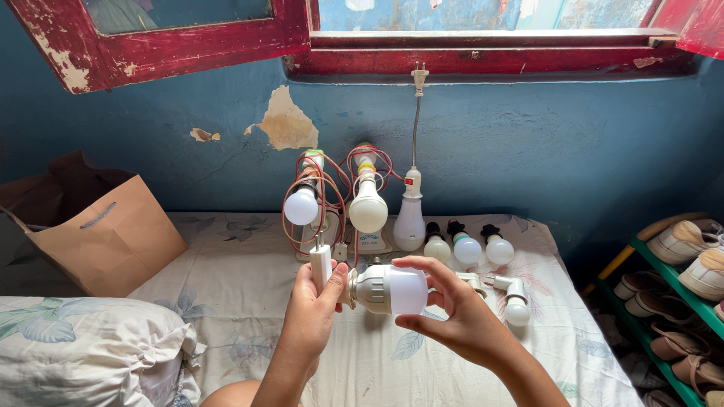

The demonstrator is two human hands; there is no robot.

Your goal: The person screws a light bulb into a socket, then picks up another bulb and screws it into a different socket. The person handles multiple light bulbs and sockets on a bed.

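Bulb, white, grey-based: gripped at dome by right hand; left hand clasps white socket adapter touching its base. Bed beneath; more bulbs behind.

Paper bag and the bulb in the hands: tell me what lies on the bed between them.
In the head view, only bare floral bedsheet lies between the brown paper bag and the held bulb, apart from the left hand itself, which grips a white plug.
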